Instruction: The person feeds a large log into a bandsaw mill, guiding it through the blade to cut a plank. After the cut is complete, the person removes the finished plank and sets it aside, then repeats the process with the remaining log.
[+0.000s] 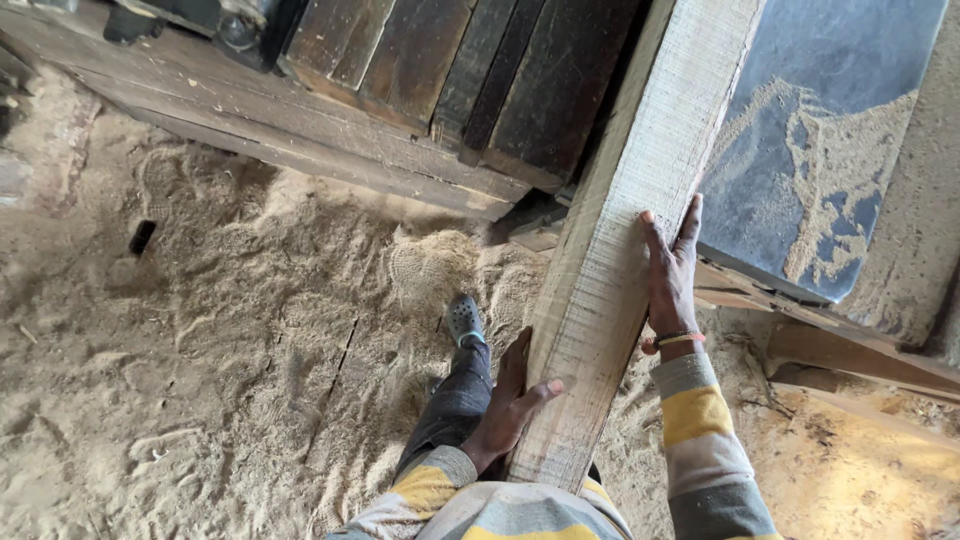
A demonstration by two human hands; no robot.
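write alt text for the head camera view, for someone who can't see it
A person's two hands hold a long pale sawn timber beam: the left hand grips its near left edge, the right hand lies flat on its right side. Below, a sawdust-covered floor, dark planks and a dusty grey slab.

Lighting: soft, even daylight, moderately bright; source not visible. Shadows: faint and diffuse on the sawdust floor [200, 350]; dark planks [450, 70] at top sit in deep shade. Glare: none; pale beam [620, 220] brightest, slightly washed. Focus: sharp at centre, mild softness and wide-angle stretch toward the lower edge and corners.
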